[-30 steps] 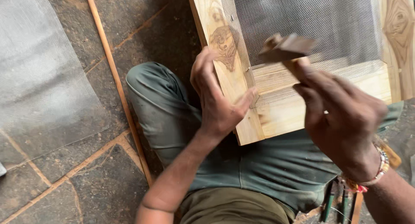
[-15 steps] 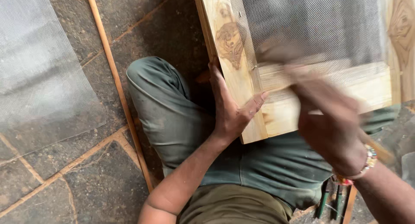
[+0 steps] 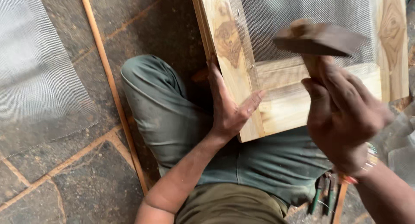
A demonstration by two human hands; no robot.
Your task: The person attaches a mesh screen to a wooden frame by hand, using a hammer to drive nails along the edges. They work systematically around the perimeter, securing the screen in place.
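A light wooden frame (image 3: pixel 285 107) with grey wire mesh (image 3: pixel 302 16) stretched over its opening rests on my lap, its corner over my green trousers (image 3: pixel 173 116). My left hand (image 3: pixel 229 107) grips the frame's left rail near the bottom corner, thumb on top. My right hand (image 3: pixel 341 116) is closed round the wooden handle of a hammer (image 3: pixel 320 38), whose dark head is raised, blurred, above the mesh and the bottom rail.
Dark stone floor (image 3: pixel 56 185) lies to the left. A loose sheet of grey mesh (image 3: pixel 34 73) covers it at far left. A thin wooden strip (image 3: pixel 112 90) runs diagonally beside my knee. Green-handled pliers (image 3: pixel 322 193) lie by my right hip.
The hammer came down toward the bottom rail half a second ago and is now raised again. My left hand has slid slightly along the frame's edge; the view has shifted closer.
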